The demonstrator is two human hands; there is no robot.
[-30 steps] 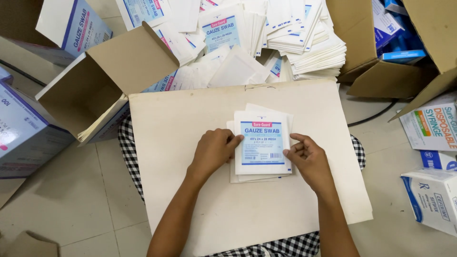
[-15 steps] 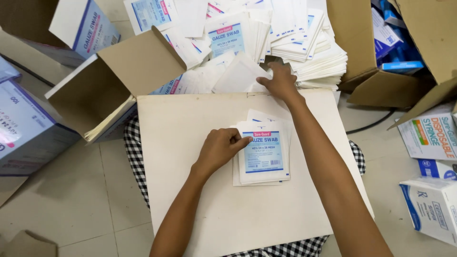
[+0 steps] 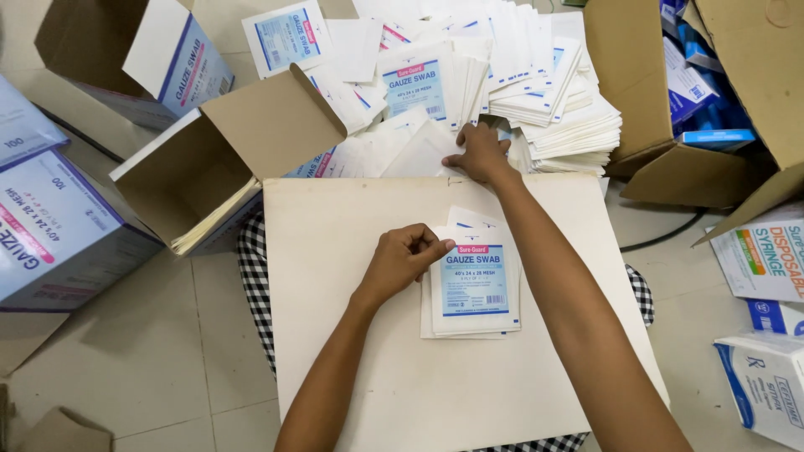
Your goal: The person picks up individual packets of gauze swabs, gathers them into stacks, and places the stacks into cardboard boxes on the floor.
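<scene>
Stacking packets | my left hand [image 3: 404,261] pins small stack [image 3: 471,285] on board [image 3: 352,335] | right hand [image 3: 479,154], grip loose, touches loose pile [image 3: 469,92] | next: pinch one packet cleanly

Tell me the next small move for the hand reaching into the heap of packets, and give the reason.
Probably pinch one flat packet from the loose heap and draw it back toward the board. The right hand lies fingers-down on the heap, seemingly gripping nothing, while the left hand rests on the edge of the small stack of packets lying on the board.
</scene>
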